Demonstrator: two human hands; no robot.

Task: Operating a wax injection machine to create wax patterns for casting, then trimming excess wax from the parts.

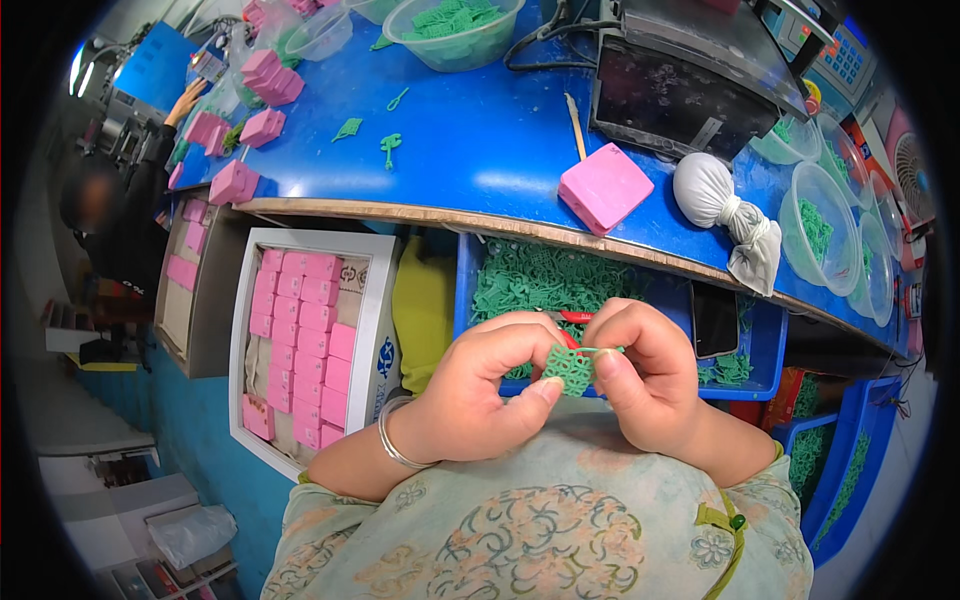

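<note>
Head view shows us our two hands close together by the near edge of a blue bin point(464, 300) with green bits point(545, 275) in it. Our left hand point(490, 385) pinches a flat green piece point(568, 371) full of holes, and our right hand point(645, 375) pinches at its right side. Something red point(575, 317) shows just above it. One pink block point(606, 188) sits on the blue table point(450, 150).

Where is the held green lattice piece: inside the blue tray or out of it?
Out of the blue tray: the left hand and right hand pinch the green lattice piece between them.
</note>
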